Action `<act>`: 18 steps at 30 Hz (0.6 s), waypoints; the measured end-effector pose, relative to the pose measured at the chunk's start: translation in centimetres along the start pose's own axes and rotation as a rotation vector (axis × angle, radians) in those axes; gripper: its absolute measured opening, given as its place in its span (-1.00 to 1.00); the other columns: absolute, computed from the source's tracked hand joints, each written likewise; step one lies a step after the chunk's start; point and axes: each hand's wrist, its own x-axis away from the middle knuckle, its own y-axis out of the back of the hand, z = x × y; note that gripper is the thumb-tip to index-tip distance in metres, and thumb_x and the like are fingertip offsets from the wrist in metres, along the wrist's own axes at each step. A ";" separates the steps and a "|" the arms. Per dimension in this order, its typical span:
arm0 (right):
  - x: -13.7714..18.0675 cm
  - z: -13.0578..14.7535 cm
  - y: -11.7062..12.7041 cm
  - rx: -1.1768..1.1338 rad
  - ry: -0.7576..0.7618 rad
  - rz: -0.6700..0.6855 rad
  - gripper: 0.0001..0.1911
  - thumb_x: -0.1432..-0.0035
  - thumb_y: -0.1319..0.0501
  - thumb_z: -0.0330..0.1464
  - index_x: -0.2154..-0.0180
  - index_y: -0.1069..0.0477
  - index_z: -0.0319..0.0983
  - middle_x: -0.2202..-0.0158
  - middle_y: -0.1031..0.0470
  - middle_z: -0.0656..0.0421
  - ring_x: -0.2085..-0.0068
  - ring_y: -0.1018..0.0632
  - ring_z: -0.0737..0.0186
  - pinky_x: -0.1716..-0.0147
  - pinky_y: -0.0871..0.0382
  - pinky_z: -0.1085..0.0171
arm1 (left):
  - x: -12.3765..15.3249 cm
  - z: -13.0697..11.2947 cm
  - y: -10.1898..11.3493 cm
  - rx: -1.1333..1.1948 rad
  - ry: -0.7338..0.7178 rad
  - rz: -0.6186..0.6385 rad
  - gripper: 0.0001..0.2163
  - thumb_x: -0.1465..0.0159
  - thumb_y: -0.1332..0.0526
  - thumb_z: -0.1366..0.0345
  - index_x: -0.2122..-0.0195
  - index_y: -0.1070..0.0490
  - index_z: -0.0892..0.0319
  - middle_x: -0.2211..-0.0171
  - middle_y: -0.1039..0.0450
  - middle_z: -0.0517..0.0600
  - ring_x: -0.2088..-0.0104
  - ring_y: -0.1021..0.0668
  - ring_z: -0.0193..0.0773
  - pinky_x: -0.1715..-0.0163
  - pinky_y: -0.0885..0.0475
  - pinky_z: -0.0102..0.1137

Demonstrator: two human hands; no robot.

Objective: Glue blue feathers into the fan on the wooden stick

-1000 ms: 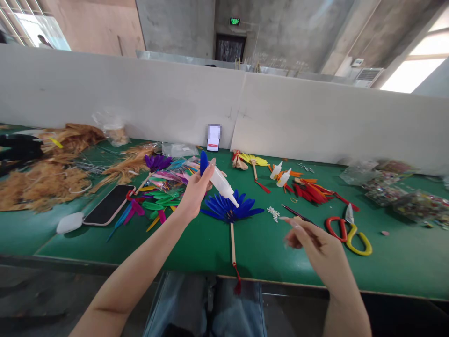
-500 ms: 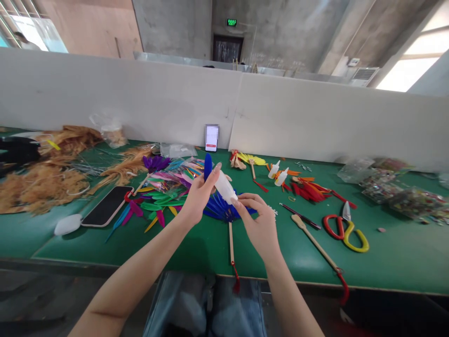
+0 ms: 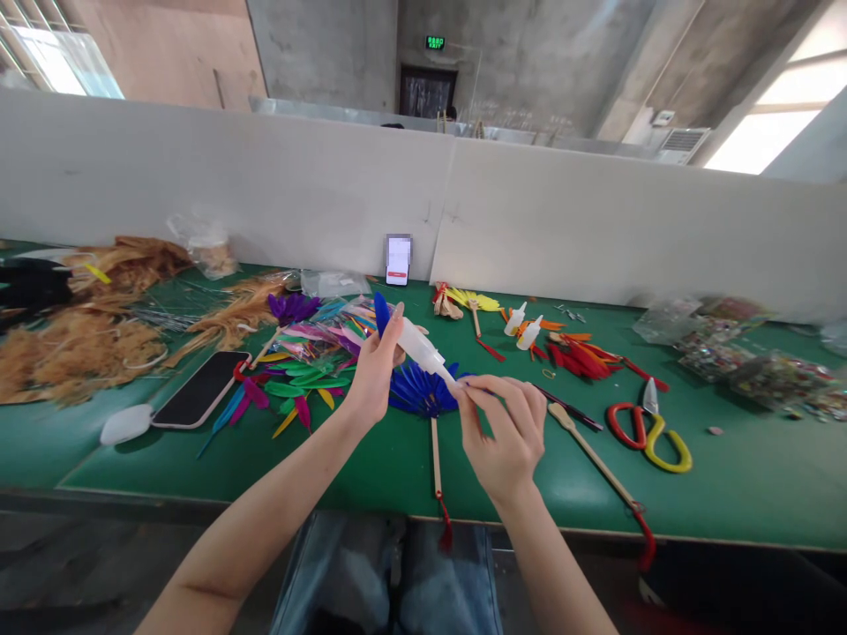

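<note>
Now that the right hand [image 3: 506, 437] has slid from the bottle's [image 3: 416, 344] collar to its nozzle [image 3: 445, 377], pinching the tip (any cap there is hidden), work seems centred there. Clamped in the left hand [image 3: 374, 375] with a blue feather [image 3: 381, 310], the bottle's long axis slants over the fan [image 3: 423, 395], nozzle pointing down and rightward.

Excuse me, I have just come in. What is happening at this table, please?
A person's left hand holds a white squeeze bottle, nozzle slanting down, together with a blue feather. The right hand has its fingers at the nozzle tip; whether they pinch anything small is unclear. Below, a blue feather fan lies on the green table, its wooden handle pointing toward the person.
</note>
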 end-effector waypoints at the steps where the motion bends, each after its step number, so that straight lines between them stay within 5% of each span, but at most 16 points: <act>1: 0.1 0.0 0.5 -0.037 -0.007 0.014 -0.88 -0.12 -0.25 -0.49 0.34 -0.44 -0.14 0.35 -0.55 0.16 0.32 -0.50 0.19 0.24 -0.35 0.17 | -0.1 0.1 0.2 0.012 0.003 -0.001 -0.62 -0.16 -0.19 -0.10 0.42 -0.46 0.16 0.64 -0.06 -0.15 0.61 -0.07 -0.41 0.61 0.01 -0.44; 6: 0.7 -0.5 2.5 -0.159 -0.084 0.125 -0.87 -0.17 -0.18 -0.52 0.33 -0.37 -0.17 0.35 -0.50 0.15 0.29 -0.47 0.20 0.24 -0.35 0.20 | -0.5 0.4 0.6 0.063 0.001 0.014 -0.63 -0.18 -0.19 -0.07 0.48 -0.46 0.16 0.67 0.06 -0.17 0.61 -0.02 -0.40 0.61 0.02 -0.42; 14: 2.0 -1.6 2.6 -0.232 -0.434 0.418 -0.77 -0.30 -0.04 -0.33 0.41 -0.34 -0.19 0.48 -0.43 0.20 0.45 -0.44 0.29 0.43 -0.30 0.33 | -0.2 -0.5 0.2 0.077 -0.036 0.007 -0.65 -0.14 -0.24 -0.06 0.46 -0.42 0.17 0.65 -0.02 -0.16 0.62 -0.02 -0.42 0.63 -0.01 -0.45; 18: 2.5 -1.8 2.3 -0.229 -0.484 0.555 -0.71 -0.31 -0.01 -0.26 0.43 -0.34 -0.18 0.50 -0.44 0.21 0.50 -0.43 0.29 0.48 -0.29 0.33 | -0.2 -0.8 0.2 0.078 -0.042 -0.010 -0.66 -0.15 -0.24 -0.05 0.43 -0.41 0.16 0.62 -0.09 -0.15 0.61 -0.05 -0.43 0.63 -0.05 -0.46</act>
